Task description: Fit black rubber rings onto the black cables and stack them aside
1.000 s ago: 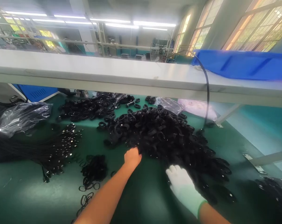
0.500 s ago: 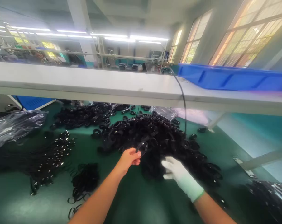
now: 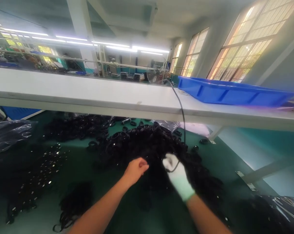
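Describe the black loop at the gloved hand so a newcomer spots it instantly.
Below the white shelf, find the dark pile. At its near side is the right hand, gloved in white. The loop curves thin and black against that white; its neighbours lie heaped.

Gap btwn forearms [image 3: 105, 204]; pile [image 3: 145, 141] fwd, shelf [image 3: 108, 92] above.
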The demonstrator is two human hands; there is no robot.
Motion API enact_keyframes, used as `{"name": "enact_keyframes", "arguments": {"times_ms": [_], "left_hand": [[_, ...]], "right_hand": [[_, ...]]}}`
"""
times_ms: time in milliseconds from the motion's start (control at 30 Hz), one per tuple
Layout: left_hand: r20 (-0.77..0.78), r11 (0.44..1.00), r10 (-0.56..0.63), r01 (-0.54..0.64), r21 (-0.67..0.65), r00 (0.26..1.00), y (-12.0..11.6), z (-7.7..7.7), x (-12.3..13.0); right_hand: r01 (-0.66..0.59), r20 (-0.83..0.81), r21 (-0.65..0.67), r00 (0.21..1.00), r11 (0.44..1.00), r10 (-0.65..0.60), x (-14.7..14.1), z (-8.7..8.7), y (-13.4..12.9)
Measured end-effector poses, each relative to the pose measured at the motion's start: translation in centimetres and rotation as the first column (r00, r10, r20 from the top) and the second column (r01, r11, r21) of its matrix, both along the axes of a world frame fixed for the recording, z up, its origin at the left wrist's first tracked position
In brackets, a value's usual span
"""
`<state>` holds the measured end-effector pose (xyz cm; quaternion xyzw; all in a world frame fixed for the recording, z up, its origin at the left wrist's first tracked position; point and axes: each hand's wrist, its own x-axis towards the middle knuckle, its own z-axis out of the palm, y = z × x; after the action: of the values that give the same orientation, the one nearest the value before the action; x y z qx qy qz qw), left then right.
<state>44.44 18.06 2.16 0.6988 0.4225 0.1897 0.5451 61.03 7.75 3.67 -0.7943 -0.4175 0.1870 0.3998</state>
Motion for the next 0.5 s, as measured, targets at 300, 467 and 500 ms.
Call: {"name": "enact_keyframes", "arguments": {"times_ms": [300,467,500], "left_hand": [[-0.423,0.995,-0.005,-0.038,-0.093,0.906,-19.6,-5.6,-16.4],[-0.465,0.994,0.034,-0.079,-0.076,0.885,-25.3,-5.1,-19.8],[-0.467,0.994,0.049,-0.09,-0.066,0.883,-26.0,-4.9,-20.2]], "right_hand": [[-0.19,0.219,-0.399,0.93,0.897,0.294,-8.4,-7.5,-10.2],[-0.378,0.256,-0.502,0.794,0.778,0.551,-8.3,-5.8,-4.2],[-0.393,0.252,-0.531,0.773,0.751,0.583,-8.4,-5.7,-3.4]]}}
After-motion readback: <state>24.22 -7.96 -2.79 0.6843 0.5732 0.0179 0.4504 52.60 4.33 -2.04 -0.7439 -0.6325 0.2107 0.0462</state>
